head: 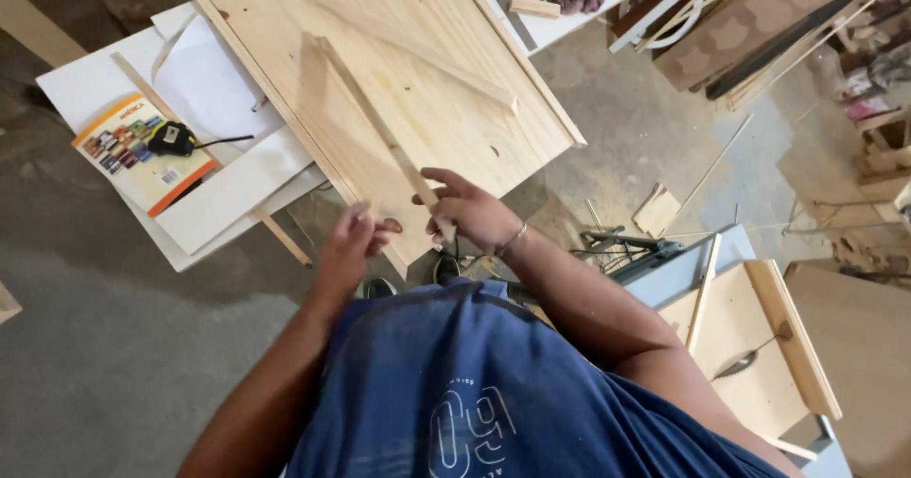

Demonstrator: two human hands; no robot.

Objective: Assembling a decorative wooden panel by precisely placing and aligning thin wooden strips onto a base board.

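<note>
A large pale wooden board [427, 108] lies tilted across the workspace. On it rest two thin wooden strips: a long one [365, 108] running down to the near edge, and another [418, 51] farther up. My right hand [470, 212] grips the near end of the long strip at the board's near corner. My left hand [349, 243] hovers beside the board's near edge, fingers loosely curled, holding nothing that I can see.
White panels [228, 184] lie at the left with a printed booklet [142, 150] and a tape measure [171, 138] on them. A table saw with its blade [745, 359] stands at the right. Wood scraps and offcuts [657, 207] litter the concrete floor.
</note>
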